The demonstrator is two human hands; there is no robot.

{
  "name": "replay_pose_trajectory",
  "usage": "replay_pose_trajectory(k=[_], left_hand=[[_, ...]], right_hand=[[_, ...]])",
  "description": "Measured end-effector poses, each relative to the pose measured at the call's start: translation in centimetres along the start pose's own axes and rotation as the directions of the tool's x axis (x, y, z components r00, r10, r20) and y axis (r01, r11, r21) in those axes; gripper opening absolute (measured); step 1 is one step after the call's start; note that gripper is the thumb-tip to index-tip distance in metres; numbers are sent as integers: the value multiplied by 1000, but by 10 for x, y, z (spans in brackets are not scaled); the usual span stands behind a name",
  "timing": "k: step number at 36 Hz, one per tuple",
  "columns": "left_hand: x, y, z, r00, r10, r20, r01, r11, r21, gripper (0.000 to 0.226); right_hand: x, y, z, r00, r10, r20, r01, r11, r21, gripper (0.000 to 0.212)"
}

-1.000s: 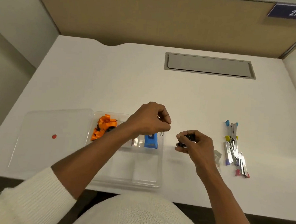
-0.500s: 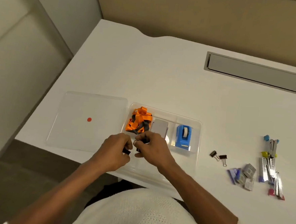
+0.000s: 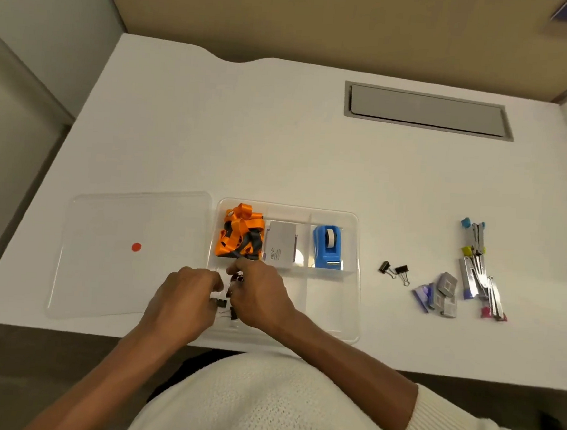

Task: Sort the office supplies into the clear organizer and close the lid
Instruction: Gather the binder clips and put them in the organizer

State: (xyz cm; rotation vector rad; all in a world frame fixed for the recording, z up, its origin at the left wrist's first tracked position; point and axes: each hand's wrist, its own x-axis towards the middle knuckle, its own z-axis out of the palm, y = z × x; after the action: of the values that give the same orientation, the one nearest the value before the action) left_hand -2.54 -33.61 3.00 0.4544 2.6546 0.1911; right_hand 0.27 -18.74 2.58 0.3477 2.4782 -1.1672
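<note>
The clear organizer sits open at the near edge of the white counter, with its lid lying flat just to its left, a red dot at the lid's middle. In the organizer's far row, the left compartment holds an orange lanyard bundle, the middle one a grey card box, and the right one a blue tape dispenser. Both hands are over the near left compartment. The left hand and right hand meet there, fingers curled in narrow around small black binder clips, several of which show between and below the fingertips. Whether each clip is gripped or resting on the compartment floor cannot be told. The near right compartment shows no contents. On the counter to the right of the organizer, apart from it, lie two black binder clips side by side. Further right is a small heap of staple boxes, grey and purple. Just beyond them is a cluster of staple removers with coloured ends. A grey cable hatch is set into the far side of the counter.
</note>
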Motion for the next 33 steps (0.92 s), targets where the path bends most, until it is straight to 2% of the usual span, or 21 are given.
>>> replay_pose_trajectory(k=[4, 8, 13, 16, 19, 22, 26, 30, 33], left_hand=[[0, 17, -26, 998, 31, -55, -27, 997, 76, 19], [10, 50, -44, 983, 131, -133, -136, 990, -37, 9], [33, 115, -44, 922, 372, -108, -382, 919, -96, 17], [50, 159, -34, 855, 511, -93, -518, 850, -91, 17], [71, 198, -20, 760, 649, -38, -647, 750, -139, 13], [96, 229, 0, 688, 726, 14, -726, 688, -20, 14], [124, 262, 26, 649, 756, 91, -760, 637, 131, 19], [138, 285, 42, 621, 766, 164, -779, 579, 241, 20], [142, 298, 50, 619, 758, 204, -782, 573, 246, 24]], right_hand=[[-9, 6, -14, 994, -57, -91, 58, 998, 8, 24], [-21, 24, -47, 965, -33, -260, 46, 998, 46, 17], [-36, 86, -98, 854, 109, -509, -34, 987, 155, 12], [-40, 136, -123, 778, 146, -611, -108, 989, 100, 12], [-41, 182, -141, 767, 182, -615, -210, 977, 28, 16], [-42, 219, -154, 774, 186, -605, -253, 967, -27, 21], [-41, 252, -167, 830, 154, -536, -266, 954, -138, 28], [-39, 268, -171, 895, 64, -441, -213, 931, -296, 43], [-35, 272, -171, 904, 4, -427, -179, 911, -371, 36]])
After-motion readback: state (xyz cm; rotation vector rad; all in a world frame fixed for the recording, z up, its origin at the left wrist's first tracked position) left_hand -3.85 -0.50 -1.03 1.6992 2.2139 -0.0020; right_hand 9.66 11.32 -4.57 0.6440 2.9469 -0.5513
